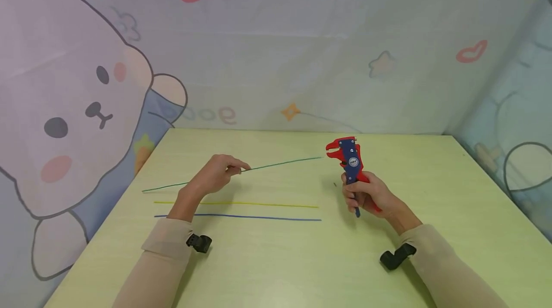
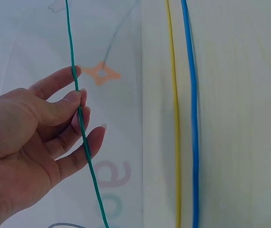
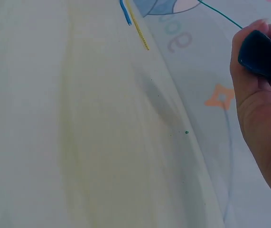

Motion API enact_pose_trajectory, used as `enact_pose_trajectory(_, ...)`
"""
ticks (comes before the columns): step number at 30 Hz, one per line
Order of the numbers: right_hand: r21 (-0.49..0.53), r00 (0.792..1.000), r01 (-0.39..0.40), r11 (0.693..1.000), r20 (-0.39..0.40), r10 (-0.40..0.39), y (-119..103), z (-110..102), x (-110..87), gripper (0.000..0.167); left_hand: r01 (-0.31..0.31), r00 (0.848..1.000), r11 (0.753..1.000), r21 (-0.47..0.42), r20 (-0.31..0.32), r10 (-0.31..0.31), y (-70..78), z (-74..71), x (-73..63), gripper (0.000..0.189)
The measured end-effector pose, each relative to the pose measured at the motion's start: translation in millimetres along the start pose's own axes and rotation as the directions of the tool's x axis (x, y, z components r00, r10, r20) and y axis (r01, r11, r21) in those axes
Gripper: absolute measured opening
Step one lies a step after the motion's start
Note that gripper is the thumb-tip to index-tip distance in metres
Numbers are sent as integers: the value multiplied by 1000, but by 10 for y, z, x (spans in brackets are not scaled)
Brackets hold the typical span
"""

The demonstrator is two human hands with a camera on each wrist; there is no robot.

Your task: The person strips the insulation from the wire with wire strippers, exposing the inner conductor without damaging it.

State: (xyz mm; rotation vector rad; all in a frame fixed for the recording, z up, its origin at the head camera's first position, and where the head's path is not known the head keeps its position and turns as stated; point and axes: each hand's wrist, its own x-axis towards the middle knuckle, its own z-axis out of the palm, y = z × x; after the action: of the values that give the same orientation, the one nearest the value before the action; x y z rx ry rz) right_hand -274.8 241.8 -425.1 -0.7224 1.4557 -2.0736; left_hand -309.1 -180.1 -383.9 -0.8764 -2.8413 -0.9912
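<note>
A long green wire [image 1: 284,162] is pinched between the thumb and fingers of my left hand [image 1: 217,173], held above the table. Its right end, paler at the tip, points toward the jaws of a red and blue wire stripper [image 1: 353,162], a short way apart from them. My right hand [image 1: 368,193] grips the stripper by its handles, with the jaws upward and parted. In the left wrist view the green wire [image 2: 84,133] crosses in front of the left fingers [image 2: 69,142]. The right wrist view shows only a dark handle end [image 3: 263,54] in the right hand.
A yellow wire [image 1: 258,204] and a blue wire [image 1: 258,217] lie side by side on the pale table [image 1: 276,269], below the left hand. A tiny green scrap [image 3: 187,132] lies on the tabletop. Behind the table hangs a printed cloth [image 1: 276,59].
</note>
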Motion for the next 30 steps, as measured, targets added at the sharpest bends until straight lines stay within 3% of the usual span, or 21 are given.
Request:
enact_pose_trajectory(7, 116, 997, -2, 993, 71, -6, -4, -30, 4, 28, 11, 1000, 1000, 18, 3, -11, 24, 19, 10, 31)
enact_pose_trajectory(16, 125, 993, -14, 992, 120, -1, -2, -21, 17, 29, 30, 999, 999, 13, 33, -31, -37, 110, 21, 32)
enact_pose_trajectory(24, 140, 991, -9, 990, 135, -10, 10, -32, 41, 30, 63, 993, 998, 16, 100, -64, -101, 151, -2, 34)
enact_pose_trajectory(30, 157, 985, -1, 988, 168, -26, 17, -50, 53, 32, 46, 992, 998, 30, 113, -50, -128, 142, -24, 38)
